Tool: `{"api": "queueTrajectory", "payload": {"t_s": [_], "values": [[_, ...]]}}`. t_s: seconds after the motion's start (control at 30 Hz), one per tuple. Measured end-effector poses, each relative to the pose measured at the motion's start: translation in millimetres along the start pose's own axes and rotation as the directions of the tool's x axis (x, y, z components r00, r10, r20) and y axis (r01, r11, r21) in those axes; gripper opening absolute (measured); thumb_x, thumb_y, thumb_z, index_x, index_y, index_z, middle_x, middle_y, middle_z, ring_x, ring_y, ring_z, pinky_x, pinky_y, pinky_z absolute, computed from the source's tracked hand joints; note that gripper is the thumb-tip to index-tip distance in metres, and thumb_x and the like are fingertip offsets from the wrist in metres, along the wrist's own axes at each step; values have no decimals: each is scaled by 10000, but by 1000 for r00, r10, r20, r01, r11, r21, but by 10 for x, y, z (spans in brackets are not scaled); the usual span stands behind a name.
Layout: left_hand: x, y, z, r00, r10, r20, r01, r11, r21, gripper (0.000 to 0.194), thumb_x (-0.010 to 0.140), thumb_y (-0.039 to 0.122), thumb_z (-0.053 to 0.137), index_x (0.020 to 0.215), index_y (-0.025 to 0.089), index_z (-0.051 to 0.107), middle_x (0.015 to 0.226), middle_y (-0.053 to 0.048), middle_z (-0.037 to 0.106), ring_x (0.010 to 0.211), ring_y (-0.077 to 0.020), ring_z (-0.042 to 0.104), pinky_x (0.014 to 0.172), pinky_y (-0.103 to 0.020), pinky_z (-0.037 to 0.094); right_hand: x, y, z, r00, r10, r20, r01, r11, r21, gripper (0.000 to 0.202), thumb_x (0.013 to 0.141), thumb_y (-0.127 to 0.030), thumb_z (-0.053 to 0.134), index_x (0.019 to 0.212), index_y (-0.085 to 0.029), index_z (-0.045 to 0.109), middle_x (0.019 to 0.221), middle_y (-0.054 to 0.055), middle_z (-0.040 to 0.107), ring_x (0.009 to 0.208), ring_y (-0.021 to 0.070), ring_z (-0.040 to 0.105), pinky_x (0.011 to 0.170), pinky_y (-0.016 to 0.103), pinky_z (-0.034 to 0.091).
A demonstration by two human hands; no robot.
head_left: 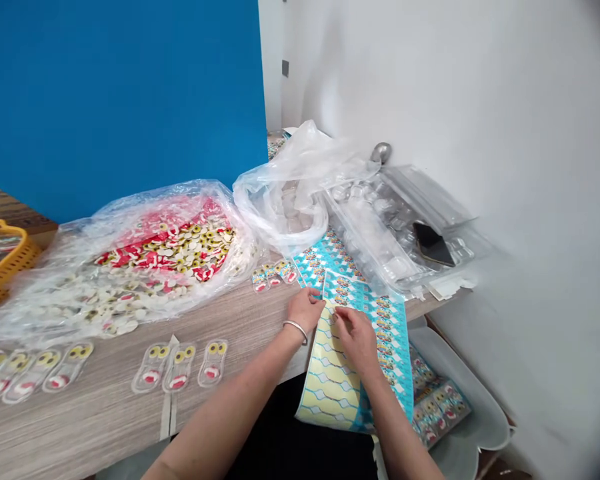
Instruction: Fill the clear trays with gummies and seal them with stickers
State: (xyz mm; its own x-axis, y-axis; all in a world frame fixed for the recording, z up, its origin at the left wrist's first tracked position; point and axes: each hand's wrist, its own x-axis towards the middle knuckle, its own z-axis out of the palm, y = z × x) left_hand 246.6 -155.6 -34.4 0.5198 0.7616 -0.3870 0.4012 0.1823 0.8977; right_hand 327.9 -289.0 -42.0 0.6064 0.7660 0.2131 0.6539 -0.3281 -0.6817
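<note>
A sticker sheet (330,373), its yellow backing bare where stickers have come off, hangs over the table's front edge. At its upper left edge, my left hand (305,311), with a bracelet at the wrist, is closed on the sheet. My right hand (356,339) is pinched over the sheet's top part, beside the left fingertips; what lies between its fingers is too small to make out. Blue printed sticker sheets (387,333) lie underneath and to the right. Just beyond the left hand are several small clear packs with printed stickers (274,275).
Clear bags of candy-like pieces (195,247) cover the left of the table. Several clear packs (213,363) with eye and mouth pieces line the front. Clear plastic trays (370,233) and a phone (433,243) lie right. A yellow basket (10,267) stands far left; a chair (485,413) is below right.
</note>
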Motion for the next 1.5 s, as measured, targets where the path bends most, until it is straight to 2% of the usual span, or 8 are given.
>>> {"api": "queueTrajectory", "payload": {"t_s": [0.27,0.43,0.67,0.93,1.07,1.17,1.3,1.5], "values": [[-279,-66,-189,993,-33,111,56,974,-219,85,726,234,674,749,159,641,593,9,642,506,-113,583,531,-233,473,230,-268,-4,989,-150,6,148,980,134,183,891,-258,532,1033,-205,635,993,78,658,948,227,599,845,373,477],[-374,-79,-291,995,76,70,-52,954,-296,128,712,260,688,792,159,688,730,-16,696,658,-123,613,647,-233,469,296,-352,33,956,-267,121,246,955,163,139,905,-208,513,931,-230,648,916,53,667,911,215,602,821,359,478],[-462,-72,-384,981,176,81,-140,932,-335,151,723,273,684,809,152,704,805,-37,710,764,-155,620,758,-273,471,205,-433,70,960,-275,47,258,939,228,141,917,-193,505,924,-222,643,916,52,669,908,201,598,839,344,471],[-548,-117,-372,982,178,54,-150,929,-338,210,791,331,614,894,153,655,829,-41,690,736,-147,613,714,-270,481,212,-515,142,994,52,100,-94,870,483,166,893,-329,539,815,-203,612,755,2,599,721,162,542,681,278,435],[-574,-153,-416,990,139,-19,-139,959,-246,203,807,265,592,974,158,636,846,-56,682,755,-172,620,698,-296,493,231,-422,222,961,214,174,-276,746,607,248,862,-420,562,772,-191,588,704,-10,581,657,144,515,637,260,426],[-622,-154,-451,920,365,-146,-349,929,120,242,833,159,544,1057,196,626,1061,-91,660,1020,-225,585,884,-374,461,239,-377,272,955,223,196,-297,724,622,281,837,-455,581,754,-187,591,689,-5,589,637,143,520,625,263,440],[-632,-157,-417,728,657,197,-618,503,604,261,905,103,413,1012,184,636,1062,-101,653,1027,-227,569,920,-389,426,248,-367,288,951,237,201,-310,688,657,300,801,-479,615,730,-189,578,647,-12,569,595,135,511,581,259,446],[-515,-214,-338,794,523,311,-547,392,739,260,911,126,447,1099,197,612,1086,-89,646,1022,-259,550,857,-412,435,173,-622,-37,944,322,-70,-145,598,789,195,895,-413,525,919,-220,532,780,-2,574,674,147,596,701,333,515]]}}
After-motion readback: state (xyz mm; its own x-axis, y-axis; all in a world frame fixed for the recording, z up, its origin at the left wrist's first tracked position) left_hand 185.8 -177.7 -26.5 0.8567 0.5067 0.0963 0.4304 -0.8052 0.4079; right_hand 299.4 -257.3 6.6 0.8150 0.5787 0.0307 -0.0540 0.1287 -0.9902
